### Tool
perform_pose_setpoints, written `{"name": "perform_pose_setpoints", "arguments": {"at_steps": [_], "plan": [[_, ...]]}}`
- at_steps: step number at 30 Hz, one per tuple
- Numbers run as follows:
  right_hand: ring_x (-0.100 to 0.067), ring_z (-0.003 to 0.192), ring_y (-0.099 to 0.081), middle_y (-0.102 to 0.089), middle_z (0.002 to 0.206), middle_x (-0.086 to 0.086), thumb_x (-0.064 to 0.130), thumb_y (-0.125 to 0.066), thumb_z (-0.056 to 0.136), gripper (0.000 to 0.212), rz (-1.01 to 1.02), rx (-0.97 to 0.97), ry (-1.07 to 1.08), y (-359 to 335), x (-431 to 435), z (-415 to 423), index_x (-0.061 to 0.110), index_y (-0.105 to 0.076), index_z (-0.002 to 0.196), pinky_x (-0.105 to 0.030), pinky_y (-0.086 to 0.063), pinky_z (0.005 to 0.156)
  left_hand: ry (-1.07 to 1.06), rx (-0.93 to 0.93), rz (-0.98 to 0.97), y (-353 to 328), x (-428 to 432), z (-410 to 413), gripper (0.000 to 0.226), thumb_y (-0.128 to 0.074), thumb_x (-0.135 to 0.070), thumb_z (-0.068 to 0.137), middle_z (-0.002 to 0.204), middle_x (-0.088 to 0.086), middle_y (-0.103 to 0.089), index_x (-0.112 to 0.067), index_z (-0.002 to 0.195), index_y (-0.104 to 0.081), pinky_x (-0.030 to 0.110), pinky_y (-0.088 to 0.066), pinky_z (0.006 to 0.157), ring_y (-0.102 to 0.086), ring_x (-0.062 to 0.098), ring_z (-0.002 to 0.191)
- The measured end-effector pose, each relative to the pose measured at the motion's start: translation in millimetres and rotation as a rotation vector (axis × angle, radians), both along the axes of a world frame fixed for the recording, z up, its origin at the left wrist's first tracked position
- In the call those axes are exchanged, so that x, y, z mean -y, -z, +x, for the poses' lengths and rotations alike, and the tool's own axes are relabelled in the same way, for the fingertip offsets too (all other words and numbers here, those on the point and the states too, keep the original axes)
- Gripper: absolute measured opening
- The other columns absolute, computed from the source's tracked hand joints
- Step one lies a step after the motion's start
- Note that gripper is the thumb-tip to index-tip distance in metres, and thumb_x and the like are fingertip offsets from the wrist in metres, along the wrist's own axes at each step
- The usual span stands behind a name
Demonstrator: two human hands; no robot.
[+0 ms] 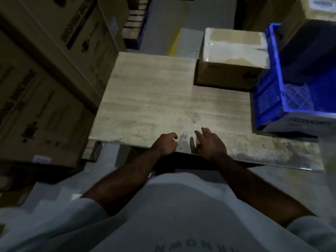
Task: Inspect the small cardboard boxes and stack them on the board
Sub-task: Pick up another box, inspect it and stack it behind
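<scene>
On my feed the left grip (pixel 166 144) hovers at the near edge of the board (pixel 145 99), fingers loosely curled and holding nothing, and the right grip (pixel 211 142) is just beside it, fingers relaxed and empty. One taped cardboard box (pixel 232 59) sits on the board's far right corner, close beside a blue crate (pixel 269 102)

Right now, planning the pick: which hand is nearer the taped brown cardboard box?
Right. The right hand is nearer the camera and left of the taped cardboard box; the left hand, farther left.
</scene>
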State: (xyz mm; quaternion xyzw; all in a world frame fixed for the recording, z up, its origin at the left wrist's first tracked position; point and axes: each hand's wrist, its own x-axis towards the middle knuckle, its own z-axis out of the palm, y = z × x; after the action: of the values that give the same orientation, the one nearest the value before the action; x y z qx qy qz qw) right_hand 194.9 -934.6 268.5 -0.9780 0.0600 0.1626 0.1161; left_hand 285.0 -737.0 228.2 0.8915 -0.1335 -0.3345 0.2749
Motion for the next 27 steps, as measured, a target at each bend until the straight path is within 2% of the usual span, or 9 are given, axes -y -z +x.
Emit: {"name": "perform_pose_setpoints", "arguments": {"at_steps": [3,5,7,12,17,22,25,27], "plan": [[-0.042,0.150,-0.034,-0.041,0.158,-0.027,0.027,-0.054,0.099,0.055,-0.046,-0.015,-0.104,12.9,-4.0,-25.9,0.008,-0.047,0.151,-0.050,-0.037,0.117,-0.014,-0.010,0.055,1.1,-17.7,-41.5,0.029,-0.054,-0.018,0.100,0.120,0.018,-0.068,-0.007,0.126,-0.064,0.029,-0.047,0.080,-0.065,0.036,0.106],[-0.049,0.140,-0.046,-0.052,0.145,-0.032,0.017,-0.066,0.086,0.058,-0.025,-0.021,-0.173,28.4,-11.0,-45.8,0.001,-0.056,0.140,-0.054,-0.046,0.107,-0.056,-0.028,0.097,2.7,-31.2,-70.6,0.027,-0.054,-0.015,0.100,0.120,0.018,-0.068,-0.006,0.124,-0.064,0.033,-0.048,0.081,-0.064,0.036,0.108],[-0.051,0.134,-0.051,-0.056,0.140,-0.033,0.013,-0.073,0.079,0.062,0.019,-0.021,-0.224,44.4,-23.8,-67.2,-0.003,-0.059,0.137,-0.057,-0.049,0.103,-0.085,-0.052,0.139,5.1,-48.5,-101.0,0.027,-0.056,-0.014,0.100,0.121,0.017,-0.068,-0.006,0.124,-0.064,0.034,-0.049,0.084,-0.065,0.035,0.108],[-0.039,0.153,-0.031,-0.040,0.161,-0.021,0.016,-0.059,0.093,0.067,0.121,-0.111,-0.352,65.5,-59.4,-116.1,0.008,-0.043,0.157,-0.050,-0.037,0.117,-0.221,-0.104,0.169,11.1,-92.3,-172.6,0.026,-0.061,-0.016,0.097,0.119,0.015,-0.069,-0.008,0.121,-0.065,0.031,-0.047,0.084,-0.064,0.033,0.110],[-0.032,0.158,-0.019,-0.026,0.169,-0.015,0.018,-0.050,0.099,0.066,0.130,-0.300,-0.431,73.6,-89.9,-136.7,0.015,-0.030,0.162,-0.045,-0.034,0.120,-0.382,-0.155,0.203,13.9,-143.3,-218.4,0.038,-0.063,-0.023,0.098,0.119,0.019,-0.070,-0.010,0.133,-0.059,0.032,-0.048,0.082,-0.066,0.031,0.103],[-0.036,0.153,-0.028,-0.031,0.165,-0.018,0.018,-0.052,0.097,0.067,0.052,-0.427,-0.474,73.9,-121.0,-136.8,0.013,-0.032,0.160,-0.047,-0.038,0.116,-0.539,-0.162,0.177,16.0,-198.7,-257.1,0.041,-0.063,-0.028,0.101,0.120,0.017,-0.069,-0.006,0.135,-0.058,0.028,-0.042,0.086,-0.062,0.032,0.113],[-0.038,0.146,-0.036,-0.039,0.158,-0.020,0.018,-0.053,0.097,0.064,0.011,-0.453,-0.532,79.4,-153.1,-136.9,0.012,-0.034,0.158,-0.048,-0.043,0.109,-0.628,-0.116,0.147,22.3,-240.8,-293.4,0.036,-0.068,-0.021,0.099,0.114,0.022,-0.071,0.001,0.127,-0.062,0.030,-0.041,0.086,-0.065,0.035,0.110],[-0.040,0.143,-0.039,-0.040,0.157,-0.020,0.021,-0.051,0.099,0.062,-0.025,-0.458,-0.544,85.4,-186.1,-139.2,0.014,-0.033,0.157,-0.051,-0.045,0.107,-0.687,-0.149,0.146,25.8,-274.1,-317.1,0.036,-0.067,-0.023,0.099,0.114,0.022,-0.071,0.001,0.127,-0.062,0.027,-0.039,0.086,-0.065,0.034,0.110]]}}
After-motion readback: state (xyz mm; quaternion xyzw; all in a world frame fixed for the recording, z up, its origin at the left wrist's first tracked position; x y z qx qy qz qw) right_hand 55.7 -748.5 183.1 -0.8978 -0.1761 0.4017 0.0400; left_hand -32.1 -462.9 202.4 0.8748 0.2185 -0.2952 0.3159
